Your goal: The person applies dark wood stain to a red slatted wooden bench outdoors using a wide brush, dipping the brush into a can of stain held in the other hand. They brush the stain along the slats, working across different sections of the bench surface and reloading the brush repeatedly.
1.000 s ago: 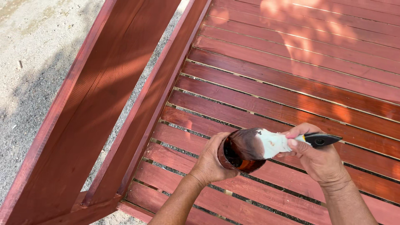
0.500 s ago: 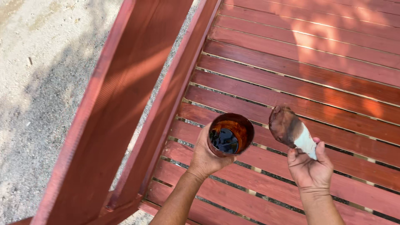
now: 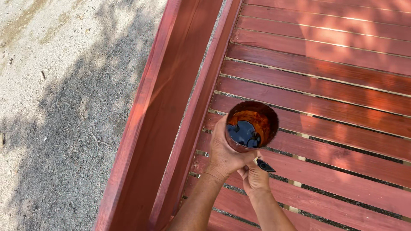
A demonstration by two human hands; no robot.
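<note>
Fingers [image 3: 222, 143] of the left hand [image 3: 224, 152] are wrapping closed around the side of a round, stain-smeared brown cup [image 3: 251, 126], gripping it upright with its open mouth facing the camera. Dark, glossy liquid [image 3: 244, 133] is sitting in the bottom of the cup, and orange-brown streaks are coating the inner wall. Cup is being held above the red-brown slatted wooden deck [image 3: 334, 85], not resting on it, near the deck's left edge.

Right hand [image 3: 255, 177] is sitting just below and touching the left hand, under the cup. Its fingers are curling closed on a small dark pointed handle end [image 3: 265, 166], which is sticking out to the right; the rest of that tool is hidden behind the hands and cup, so its kind cannot be told from this view.

Two red-brown painted wooden rails [image 3: 171, 111] are running diagonally just left of the hands, bordering the deck. Beyond the rails, pale gravel ground [image 3: 55, 107] is lying partly in shadow. Sunlight is falling in patches across the upper slats.
</note>
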